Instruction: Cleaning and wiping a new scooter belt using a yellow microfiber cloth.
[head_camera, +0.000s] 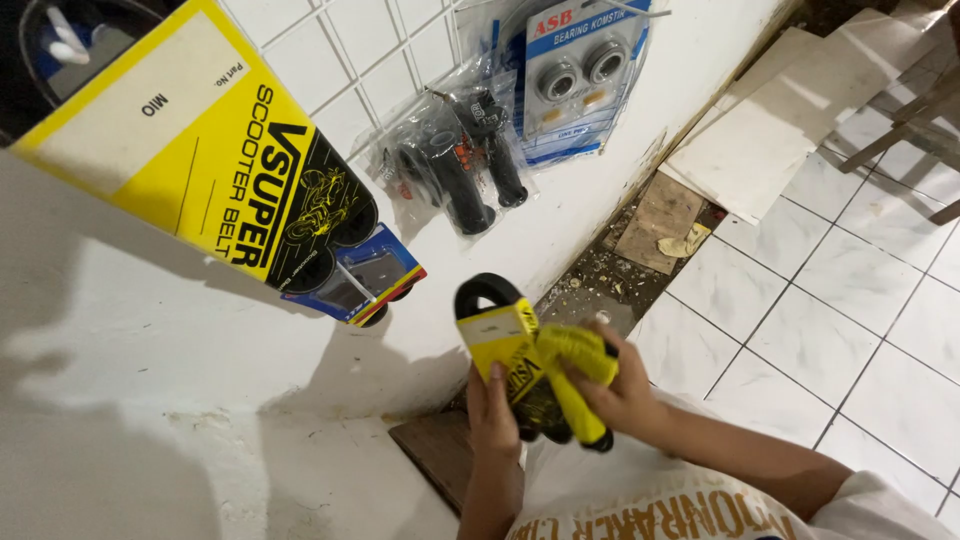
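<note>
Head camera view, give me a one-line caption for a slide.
Both hands, left hand and right hand, hold a yellow-sleeved black belt beside a white wall.

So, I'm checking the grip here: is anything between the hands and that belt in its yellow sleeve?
Nothing visible. The left hand grips the belt in its yellow sleeve from below, and the right hand closes directly on its folded yellow end. Both touch it; the other packages hang on the white wall, apart.

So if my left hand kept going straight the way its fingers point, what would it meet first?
Your left hand points up along the yellow-sleeved black belt it holds. Beyond the belt's black loop, the next thing in line is probably the hanging blue belt package on the white wall, though depth is unclear.
</note>
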